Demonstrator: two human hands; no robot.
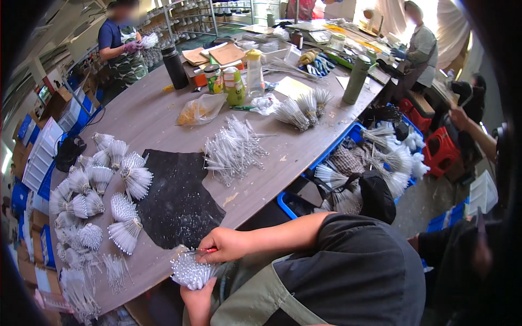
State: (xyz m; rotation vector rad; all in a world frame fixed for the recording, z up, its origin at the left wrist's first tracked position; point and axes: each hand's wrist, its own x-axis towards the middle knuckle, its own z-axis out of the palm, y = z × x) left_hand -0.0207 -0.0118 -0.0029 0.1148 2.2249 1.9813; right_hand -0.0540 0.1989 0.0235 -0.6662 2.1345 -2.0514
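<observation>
At the near table edge, my left hand [198,296] is wrapped round the lower side of a bundle of thin white brushes [190,273]. Their pale, rounded ends face up in a dense cluster. Above the bundle, my right hand [224,245] pinches a slim red tool [207,250] against its top; the tool's working end is too small to make out. Just beyond lies a black mat [176,198], speckled with white bits. A loose heap of wire-stemmed white brushes [235,151] spreads past the mat, and several tied brush bundles [128,228] stand to its left.
Bottles, a plastic bag [201,110] and more brush bundles [305,110] occupy the far tabletop [147,117]. Blue crates [348,136] with brushes and cloth sit right of the table, near red stools [439,149]. Co-workers [117,43] are at the far left and far right.
</observation>
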